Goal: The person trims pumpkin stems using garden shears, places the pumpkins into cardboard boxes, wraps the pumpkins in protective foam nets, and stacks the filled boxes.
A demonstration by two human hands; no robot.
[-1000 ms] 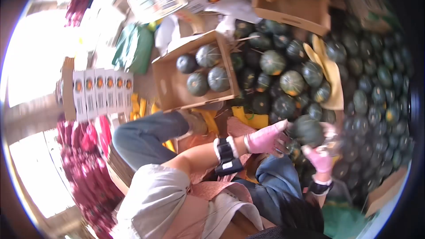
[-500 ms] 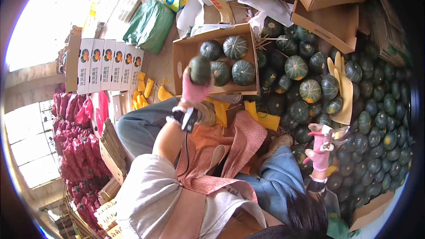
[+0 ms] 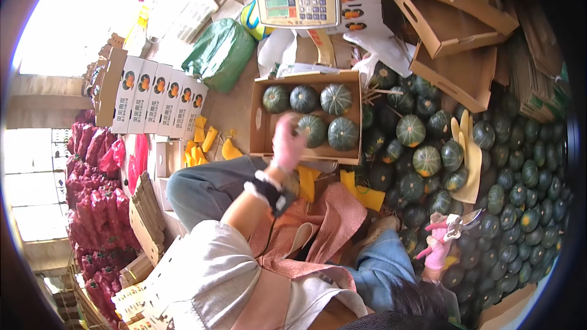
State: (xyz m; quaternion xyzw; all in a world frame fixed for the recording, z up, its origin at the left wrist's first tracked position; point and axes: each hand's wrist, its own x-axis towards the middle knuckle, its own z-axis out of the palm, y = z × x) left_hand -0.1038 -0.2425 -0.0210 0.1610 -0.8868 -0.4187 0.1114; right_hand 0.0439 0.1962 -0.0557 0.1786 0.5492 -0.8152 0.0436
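My left hand, in a pink glove, is over the lower left part of an open cardboard box, beside a dark green squash. Its fingers are blurred, and whether they are apart is unclear. Several squashes sit in the box, one of them in the upper left corner. At the lower right, my right hand, also gloved in pink, is closed on red-handled pruning shears. Their blades point right, over the squash pile.
A digital scale stands above the box. Cardboard trays are stacked at the upper right. Printed cartons and a green bag lie left. A yellow glove rests on the squashes.
My left hand carried a squash from the right-hand pile to the box. The squash now sits in the upper left corner, and the hand is lower. My right hand remains on the right with the shears.
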